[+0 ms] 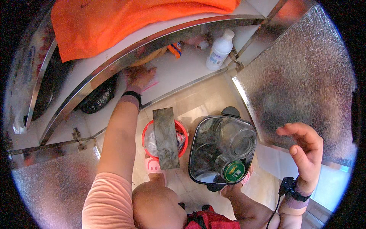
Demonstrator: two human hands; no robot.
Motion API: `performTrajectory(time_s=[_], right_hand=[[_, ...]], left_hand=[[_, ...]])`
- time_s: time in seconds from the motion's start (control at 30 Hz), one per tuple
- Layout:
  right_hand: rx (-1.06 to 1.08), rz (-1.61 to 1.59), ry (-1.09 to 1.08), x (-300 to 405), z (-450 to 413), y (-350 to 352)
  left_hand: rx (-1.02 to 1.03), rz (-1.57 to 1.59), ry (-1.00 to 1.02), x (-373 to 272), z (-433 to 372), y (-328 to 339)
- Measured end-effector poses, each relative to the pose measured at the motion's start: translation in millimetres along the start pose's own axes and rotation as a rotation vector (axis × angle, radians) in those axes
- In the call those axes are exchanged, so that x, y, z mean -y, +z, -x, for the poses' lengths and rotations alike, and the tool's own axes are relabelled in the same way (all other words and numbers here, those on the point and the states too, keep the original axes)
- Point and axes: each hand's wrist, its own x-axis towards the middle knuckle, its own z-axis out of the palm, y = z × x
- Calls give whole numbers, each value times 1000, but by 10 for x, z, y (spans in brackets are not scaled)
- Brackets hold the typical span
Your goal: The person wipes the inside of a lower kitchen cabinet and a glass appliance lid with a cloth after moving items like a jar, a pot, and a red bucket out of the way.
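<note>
Inside the low cabinet, my left hand [140, 76] reaches in over the white shelf, beside a black appliance with buttons [98, 100]; shade hides part of the fingers, and whether they hold something is unclear. An orange and tan cloth or bag [160, 54] lies just beyond it. My right hand [307, 151] is raised at the right with curled, parted fingers and nothing in it. Below it to the left, a dark lidded pot or basin [197, 169] holds glass jars [241, 146] and a jar with a green lid [234, 171].
A red bucket [186, 134] with plastic bags has a dark stone-like slab [166, 140] across its top. A white bottle [219, 50] stands on the cabinet shelf. Textured cabinet doors [300, 86] are swung out at both sides. Orange fabric [128, 23] hangs over the cabinet top.
</note>
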Motion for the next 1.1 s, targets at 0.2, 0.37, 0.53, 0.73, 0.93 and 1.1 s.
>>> performTrajectory(time_s=[0.2,0.37,0.53,0.73,0.93,1.1], right_hand=[[38,-13,-52,24,-56,82],[64,34,-60,33,-34,109],[62,27,-82,74,-8,108],[84,40,-102,69,-56,159],[109,103,-101,66,-129,211],[98,116,-83,72,-116,212]], left_hand=[[-54,-299,214,-291,318,452],[99,-255,507,84,696,303],[-89,-230,257,1071,754,158],[-135,-289,93,641,683,322],[131,-180,689,260,798,198],[-46,-66,133,796,397,180]])
